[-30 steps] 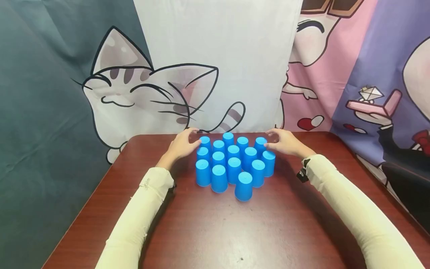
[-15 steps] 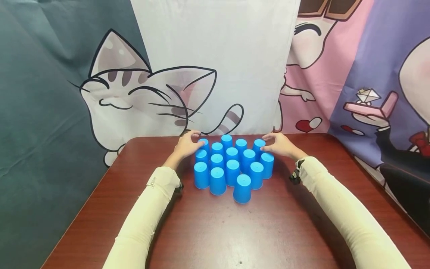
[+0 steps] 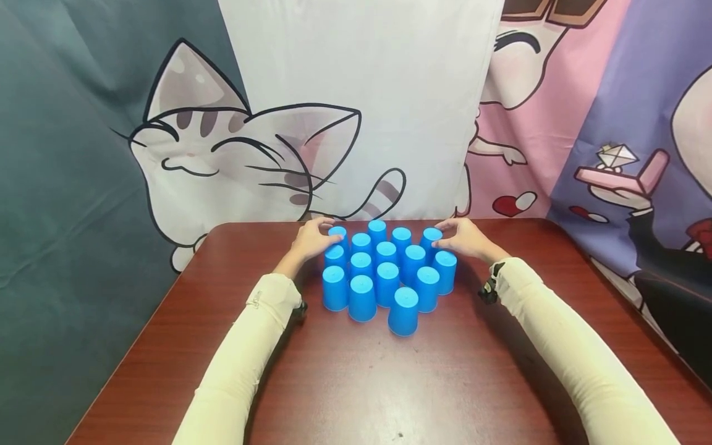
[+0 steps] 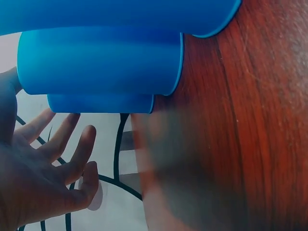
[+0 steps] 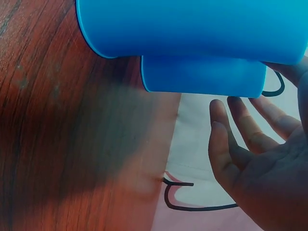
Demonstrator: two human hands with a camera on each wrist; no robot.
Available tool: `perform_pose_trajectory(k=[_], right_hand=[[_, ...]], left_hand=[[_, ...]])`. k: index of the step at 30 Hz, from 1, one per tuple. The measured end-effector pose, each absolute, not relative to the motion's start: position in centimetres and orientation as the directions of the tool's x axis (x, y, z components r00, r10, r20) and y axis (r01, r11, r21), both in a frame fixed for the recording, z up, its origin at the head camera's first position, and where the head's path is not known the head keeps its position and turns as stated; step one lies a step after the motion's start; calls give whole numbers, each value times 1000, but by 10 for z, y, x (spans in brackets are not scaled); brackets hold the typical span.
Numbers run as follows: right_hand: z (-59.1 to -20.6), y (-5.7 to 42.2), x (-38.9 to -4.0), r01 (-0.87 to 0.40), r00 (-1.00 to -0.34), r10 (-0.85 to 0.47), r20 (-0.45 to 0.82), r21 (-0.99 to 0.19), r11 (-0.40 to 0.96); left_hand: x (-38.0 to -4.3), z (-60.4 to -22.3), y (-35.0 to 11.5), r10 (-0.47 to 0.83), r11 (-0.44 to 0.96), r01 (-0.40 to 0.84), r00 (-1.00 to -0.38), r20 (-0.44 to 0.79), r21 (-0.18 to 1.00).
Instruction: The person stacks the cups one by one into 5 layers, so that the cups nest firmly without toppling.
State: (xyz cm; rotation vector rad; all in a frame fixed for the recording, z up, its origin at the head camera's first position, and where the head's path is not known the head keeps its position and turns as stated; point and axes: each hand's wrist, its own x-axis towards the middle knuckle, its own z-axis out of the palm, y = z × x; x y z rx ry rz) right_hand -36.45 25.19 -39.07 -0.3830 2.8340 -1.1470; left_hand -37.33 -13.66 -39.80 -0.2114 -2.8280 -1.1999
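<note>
Several blue cups (image 3: pixel 361 300) stand upside down in a cluster on the brown table. At the cluster's back left corner my left hand (image 3: pixel 311 239) holds a cup (image 3: pixel 337 232), thumb in front and fingers behind. Opposite it, my right hand (image 3: pixel 466 238) has its thumb and fingers about the back right cup (image 3: pixel 431 235). The left wrist view shows the left fingers (image 4: pixel 67 154) spread, two fingertips right at the rear cup's (image 4: pixel 101 103) side. Fingertips of the right hand meet the rear cup (image 5: pixel 202 77) in the right wrist view; its thumb is partly hidden.
The brown table (image 3: pixel 356 383) extends in front of the cups and to both sides. Behind its far edge hangs a cloth backdrop (image 3: pixel 411 111) with cartoon figures. A black object (image 3: pixel 673 309) stands beyond the table's right edge.
Both hands have moved inward onto the back corner cups, the left to the right and the right to the left. The cups stand in the same arrangement.
</note>
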Motion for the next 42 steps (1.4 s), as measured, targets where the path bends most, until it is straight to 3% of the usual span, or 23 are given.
perform_pose_trajectory(k=[17,26,42], right_hand=[[-375,249,-385,-220,-972,-211,103,-715,664],[-364,237,-409,-154,-986,-149,71,-721,676],[-364,215,-435,-134,-983,-180,15,-730,670]], left_hand=[[-377,-395,-137,122,683,118,-991,47,721],[-379,-396,-137,106,707,102,-994,37,700],[-381,-388,-138,106,781,111,-993,46,615]])
